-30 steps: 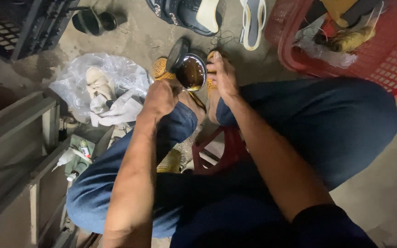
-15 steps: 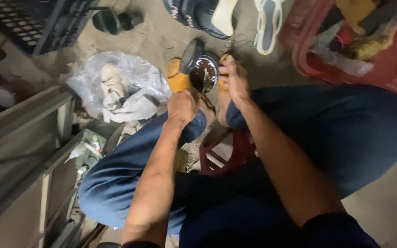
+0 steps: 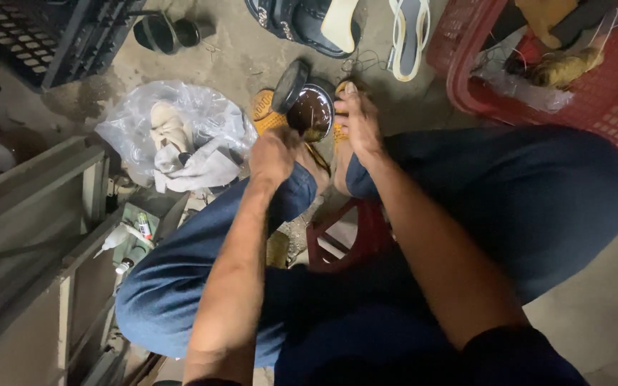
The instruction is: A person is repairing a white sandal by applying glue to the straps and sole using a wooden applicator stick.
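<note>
Two bare hands meet over a small round tin (image 3: 310,111) of dark brown paste, which sits on the concrete floor just past the person's knees, its lid (image 3: 289,86) tipped up against its left side. The left hand (image 3: 275,154) is closed into a loose fist beside the tin; it seems to grip something thin, but the view is too blurred to tell what. The right hand (image 3: 357,121) rests with fingers stretched out along the tin's right edge, touching it, holding nothing that shows.

The person sits low on a red stool (image 3: 348,239), legs in blue jeans (image 3: 538,207) spread to either side. Under the tin lies a yellow sandal (image 3: 262,111). To the left is a crumpled clear plastic bag (image 3: 173,129) with pale cloth inside. Further off are a dark sandal (image 3: 302,21) and a white sandal (image 3: 409,32), with a red basket (image 3: 609,107) at the upper right and a black crate (image 3: 44,36) at the upper left.
</note>
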